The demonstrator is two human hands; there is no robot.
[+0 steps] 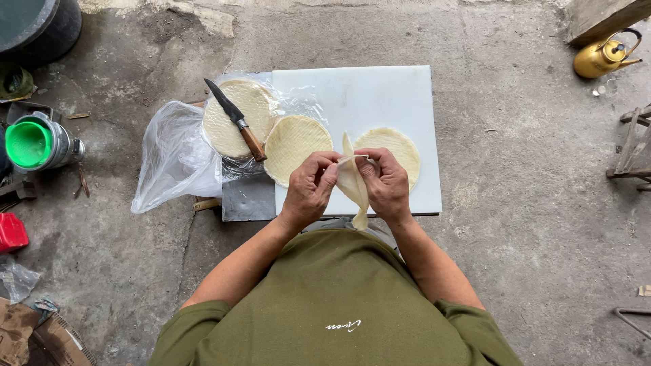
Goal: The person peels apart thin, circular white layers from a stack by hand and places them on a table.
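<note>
Wrapper: the pale, thin folded wrapper (354, 184) hangs limp between your left hand (308, 191) and right hand (386, 184), fingers pinching it.
Bag: the clear plastic bag (173, 159) holds a round wrapper stack (237, 115).

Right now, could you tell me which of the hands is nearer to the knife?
Left. The left hand is just right of the knife handle; the right hand is farther right, past the folded wrapper.

We pinch a thin pale wrapper (354, 184) between left hand (310, 190) and right hand (385, 183) above the white surface (359, 95); two round sheets lie at 12 o'clock, a knife (235, 118) at 10 o'clock
</note>
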